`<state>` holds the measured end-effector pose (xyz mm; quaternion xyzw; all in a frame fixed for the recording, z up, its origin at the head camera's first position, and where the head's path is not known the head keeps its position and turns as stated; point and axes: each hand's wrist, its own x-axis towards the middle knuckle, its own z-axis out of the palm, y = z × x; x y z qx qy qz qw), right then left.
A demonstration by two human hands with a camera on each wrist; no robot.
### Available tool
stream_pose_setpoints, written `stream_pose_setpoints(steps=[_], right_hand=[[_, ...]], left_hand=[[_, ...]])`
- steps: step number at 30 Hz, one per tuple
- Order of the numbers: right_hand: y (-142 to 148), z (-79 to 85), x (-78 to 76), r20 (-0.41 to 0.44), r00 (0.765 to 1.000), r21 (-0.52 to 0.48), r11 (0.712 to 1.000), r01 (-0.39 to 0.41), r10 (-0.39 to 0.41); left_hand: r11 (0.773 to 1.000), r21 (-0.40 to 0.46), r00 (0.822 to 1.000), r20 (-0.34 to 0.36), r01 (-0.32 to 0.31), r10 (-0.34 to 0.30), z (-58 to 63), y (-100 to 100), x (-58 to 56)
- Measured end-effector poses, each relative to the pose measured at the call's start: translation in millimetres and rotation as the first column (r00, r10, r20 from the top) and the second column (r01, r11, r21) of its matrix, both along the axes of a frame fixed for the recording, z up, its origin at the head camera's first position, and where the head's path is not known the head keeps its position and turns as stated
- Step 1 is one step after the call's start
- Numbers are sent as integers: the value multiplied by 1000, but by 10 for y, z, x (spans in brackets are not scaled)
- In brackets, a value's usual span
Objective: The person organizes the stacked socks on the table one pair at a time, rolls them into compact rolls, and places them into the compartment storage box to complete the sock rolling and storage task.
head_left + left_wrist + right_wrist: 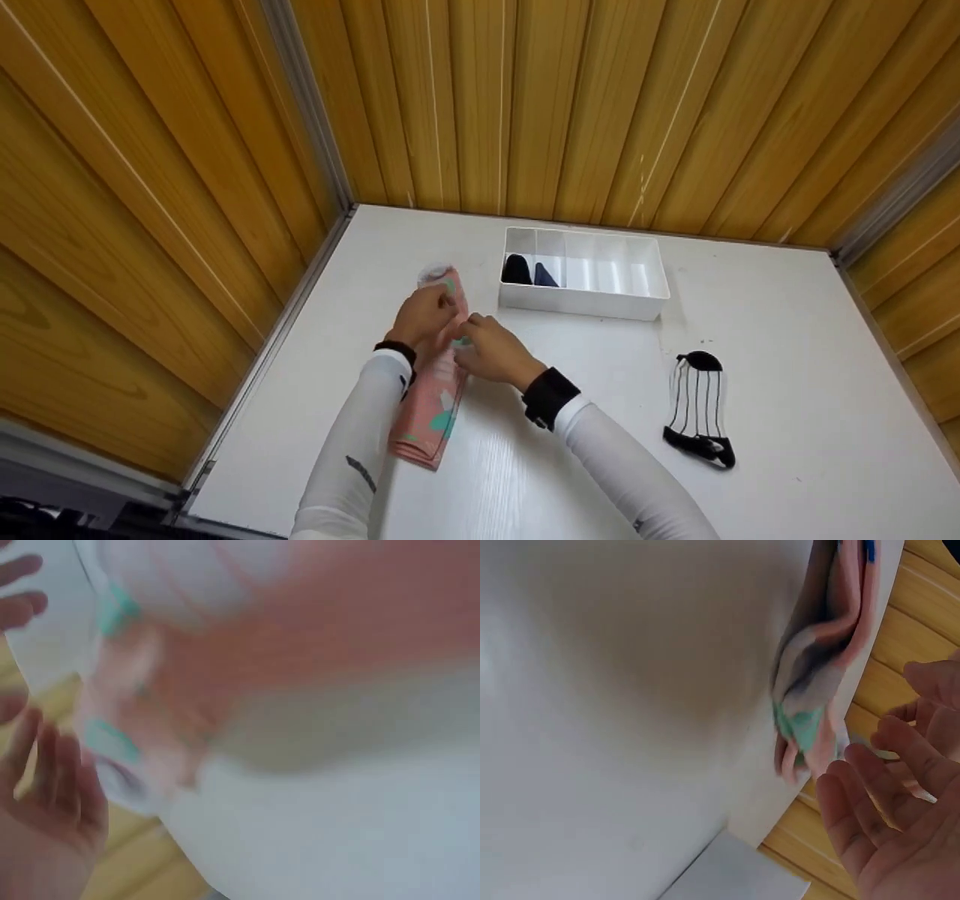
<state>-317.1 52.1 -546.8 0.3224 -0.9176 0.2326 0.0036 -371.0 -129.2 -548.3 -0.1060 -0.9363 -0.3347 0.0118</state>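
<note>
A long folded pink cloth (431,405) with green and white patches lies on the left part of the white table, its far end showing a pale grey lining. My left hand (424,315) is over its upper part, with fingers loosely bent. Beside the cloth's right edge is my right hand (495,349), fingertips right at the fabric. From the left wrist, the left hand (56,817) shows relaxed fingers near the grey-lined end. In the right wrist view the right hand (900,817) has extended fingers, close to the bunched cloth (806,690).
A white divided box (585,300) stands at the back, with two dark folded items (516,270) in its left compartments. To the right lies a sheer, sock-like piece (701,360) with black ends and dark stripes. Wooden-look panels (562,112) enclose the table.
</note>
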Motion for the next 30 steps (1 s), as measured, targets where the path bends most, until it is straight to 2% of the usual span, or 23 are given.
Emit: stream_pose_setpoints(steps=[3,6,9,12,15,19,24,30], right_hand=[[-105,-107,53,24,1000,78,997,-17,15],[-159,-201,90,43,999,197,980,-26,18],[-173,-265,89,37,999,252,968,-18,9],[-159,-304,76,44,999,237,971,-16,5],[-108,-346,89,64,998,222,975,-29,15],[19,-359,172,76,997,202,978,-49,34],[321,-365,443,69,996,150,987,-59,49],[787,-416,856,31,999,159,987,-13,8]], left_hand=[[997,-33,986,154,72,-66,-131,-228,94],[995,-51,969,234,89,-75,-255,-335,155],[996,-62,971,233,68,-52,-318,-335,166],[994,-96,976,217,52,-30,-319,-283,173],[987,-144,974,221,70,-37,-288,-214,225],[972,-199,972,223,126,-80,-239,-108,338],[945,-247,962,221,214,-160,-197,126,510],[896,-314,938,248,315,-242,-103,595,739]])
